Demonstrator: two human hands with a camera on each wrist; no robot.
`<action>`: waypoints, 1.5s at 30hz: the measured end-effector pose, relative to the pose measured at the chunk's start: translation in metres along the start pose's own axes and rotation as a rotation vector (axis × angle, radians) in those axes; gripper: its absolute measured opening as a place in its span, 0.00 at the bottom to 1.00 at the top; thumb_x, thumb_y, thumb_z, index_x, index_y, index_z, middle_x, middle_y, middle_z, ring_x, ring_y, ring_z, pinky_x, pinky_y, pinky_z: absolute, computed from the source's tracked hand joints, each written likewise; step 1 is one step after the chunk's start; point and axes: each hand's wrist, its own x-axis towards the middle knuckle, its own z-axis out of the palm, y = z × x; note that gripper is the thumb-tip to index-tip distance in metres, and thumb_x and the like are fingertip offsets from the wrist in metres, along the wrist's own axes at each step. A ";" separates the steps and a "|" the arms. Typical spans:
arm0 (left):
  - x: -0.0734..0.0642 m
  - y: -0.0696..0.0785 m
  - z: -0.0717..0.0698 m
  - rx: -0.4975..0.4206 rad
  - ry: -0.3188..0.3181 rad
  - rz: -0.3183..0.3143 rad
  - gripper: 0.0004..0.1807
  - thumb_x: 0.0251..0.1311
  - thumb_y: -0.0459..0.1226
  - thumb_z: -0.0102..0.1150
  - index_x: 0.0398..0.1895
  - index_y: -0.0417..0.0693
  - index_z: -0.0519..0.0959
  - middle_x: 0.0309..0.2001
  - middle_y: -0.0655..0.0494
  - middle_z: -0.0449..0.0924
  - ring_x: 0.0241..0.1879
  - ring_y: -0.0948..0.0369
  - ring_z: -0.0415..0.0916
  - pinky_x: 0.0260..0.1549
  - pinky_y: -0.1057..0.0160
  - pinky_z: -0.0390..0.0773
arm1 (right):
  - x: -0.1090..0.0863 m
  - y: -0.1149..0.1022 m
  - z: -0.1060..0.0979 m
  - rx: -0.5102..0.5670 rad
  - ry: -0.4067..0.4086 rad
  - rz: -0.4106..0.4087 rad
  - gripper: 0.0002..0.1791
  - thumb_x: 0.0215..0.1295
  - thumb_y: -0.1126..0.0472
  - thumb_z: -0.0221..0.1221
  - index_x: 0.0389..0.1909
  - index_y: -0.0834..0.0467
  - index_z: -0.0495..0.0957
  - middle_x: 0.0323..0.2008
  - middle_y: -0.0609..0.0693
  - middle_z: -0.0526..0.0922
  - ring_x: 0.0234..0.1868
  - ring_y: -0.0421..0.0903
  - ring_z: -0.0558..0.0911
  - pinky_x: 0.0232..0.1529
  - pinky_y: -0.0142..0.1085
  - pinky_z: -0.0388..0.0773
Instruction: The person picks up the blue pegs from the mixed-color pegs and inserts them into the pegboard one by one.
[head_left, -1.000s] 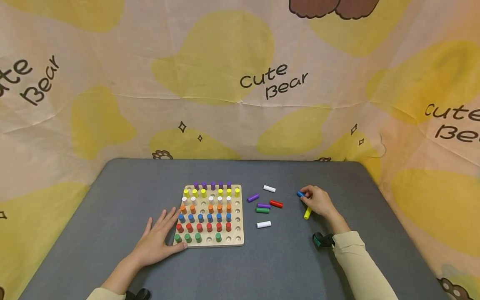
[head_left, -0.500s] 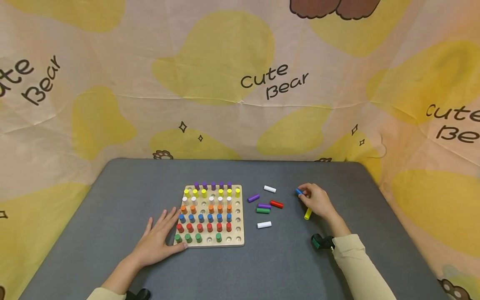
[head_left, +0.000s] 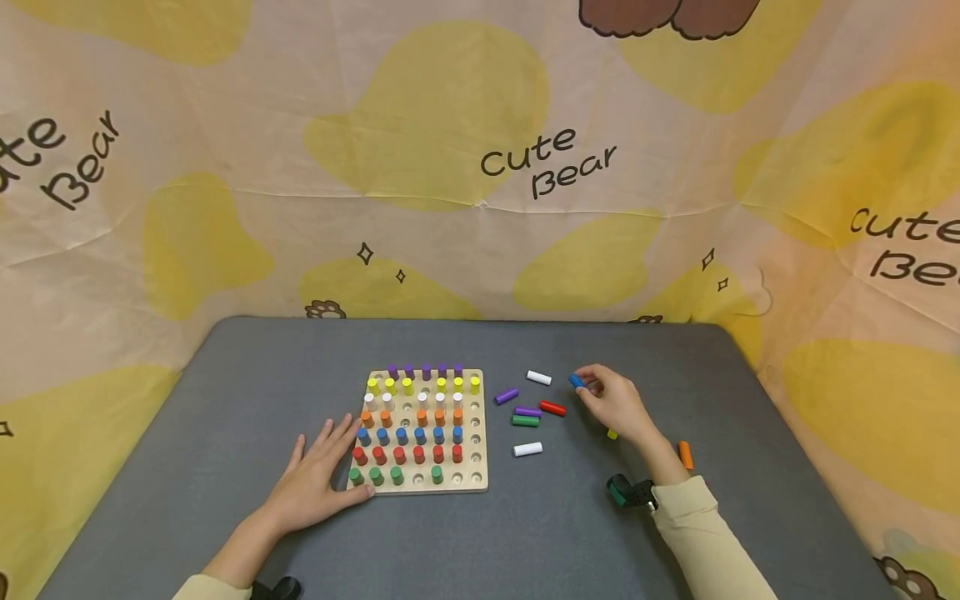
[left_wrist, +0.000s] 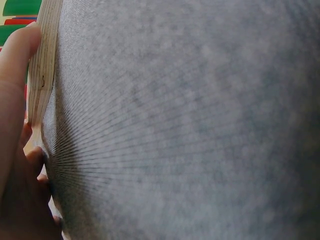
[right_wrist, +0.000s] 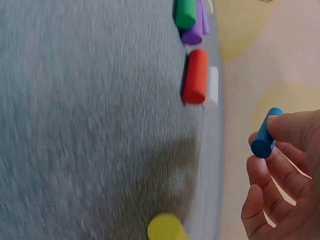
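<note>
Between thumb and fingers, my right hand (head_left: 617,404) pinches a blue peg (right_wrist: 266,134), held above the table to the right of the loose pegs. My left hand (head_left: 311,486) lies with straight, spread fingers against the left edge and near-left corner of a wooden pegboard (head_left: 480,462). In the left wrist view its thumb (left_wrist: 25,45) touches the board's side. Rows of upright pegs fill much of the board: purple, yellow, white, orange, blue, red and green. Bare holes show mostly along the right column, with a few inside the rows.
Right of the board lie a white peg (head_left: 527,449), a green peg (head_left: 526,421), a red peg (head_left: 552,408), two purple pegs and another white peg (head_left: 538,377). A yellow peg (right_wrist: 166,227) and an orange peg (head_left: 686,455) lie near my right forearm.
My right hand has moved left with the blue peg in its fingers. The orange peg has come into sight beside the right forearm, and the yellow peg is now mostly covered. The left hand stays put.
</note>
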 end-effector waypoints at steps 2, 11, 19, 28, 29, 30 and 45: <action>0.000 0.000 0.000 -0.004 -0.001 0.000 0.55 0.41 0.67 0.59 0.72 0.56 0.51 0.72 0.48 0.47 0.71 0.43 0.40 0.61 0.34 0.32 | -0.001 -0.006 0.002 0.014 0.005 -0.009 0.13 0.56 0.66 0.61 0.43 0.59 0.78 0.35 0.52 0.82 0.32 0.44 0.79 0.34 0.39 0.76; 0.000 -0.003 0.000 -0.006 0.004 0.009 0.55 0.42 0.68 0.58 0.72 0.57 0.50 0.72 0.48 0.47 0.70 0.42 0.40 0.61 0.34 0.31 | 0.002 -0.028 0.015 0.080 -0.005 -0.048 0.15 0.56 0.67 0.62 0.45 0.59 0.77 0.36 0.52 0.82 0.33 0.45 0.81 0.38 0.41 0.79; 0.000 0.000 -0.001 -0.013 0.009 0.015 0.55 0.42 0.67 0.58 0.72 0.55 0.51 0.72 0.47 0.47 0.70 0.42 0.40 0.61 0.34 0.31 | 0.005 -0.044 0.030 0.099 -0.021 -0.075 0.17 0.56 0.66 0.62 0.48 0.57 0.76 0.36 0.51 0.82 0.33 0.43 0.81 0.36 0.38 0.79; 0.001 0.000 -0.001 -0.006 -0.005 0.004 0.55 0.42 0.68 0.58 0.72 0.56 0.50 0.72 0.49 0.46 0.71 0.43 0.39 0.61 0.34 0.31 | 0.002 -0.061 0.045 0.137 -0.047 -0.097 0.15 0.56 0.66 0.62 0.45 0.57 0.76 0.34 0.49 0.82 0.30 0.38 0.81 0.31 0.30 0.76; 0.000 0.000 -0.001 -0.007 -0.007 0.004 0.55 0.42 0.67 0.58 0.72 0.56 0.50 0.72 0.49 0.46 0.71 0.43 0.39 0.61 0.34 0.31 | 0.002 -0.062 0.046 0.143 -0.052 -0.101 0.15 0.55 0.66 0.62 0.44 0.57 0.76 0.33 0.49 0.82 0.30 0.37 0.80 0.31 0.30 0.76; 0.000 0.000 -0.001 -0.007 -0.007 0.003 0.55 0.42 0.67 0.58 0.72 0.57 0.50 0.72 0.49 0.46 0.71 0.43 0.39 0.61 0.34 0.31 | 0.001 -0.064 0.048 0.146 -0.057 -0.104 0.14 0.55 0.66 0.62 0.44 0.57 0.76 0.33 0.48 0.81 0.29 0.37 0.80 0.30 0.29 0.76; -0.002 0.000 0.000 -0.013 0.009 0.018 0.55 0.42 0.67 0.58 0.72 0.56 0.50 0.72 0.48 0.47 0.70 0.42 0.40 0.62 0.35 0.31 | -0.010 -0.082 0.071 0.220 -0.166 -0.135 0.11 0.56 0.67 0.62 0.40 0.56 0.75 0.35 0.45 0.80 0.31 0.36 0.79 0.32 0.27 0.77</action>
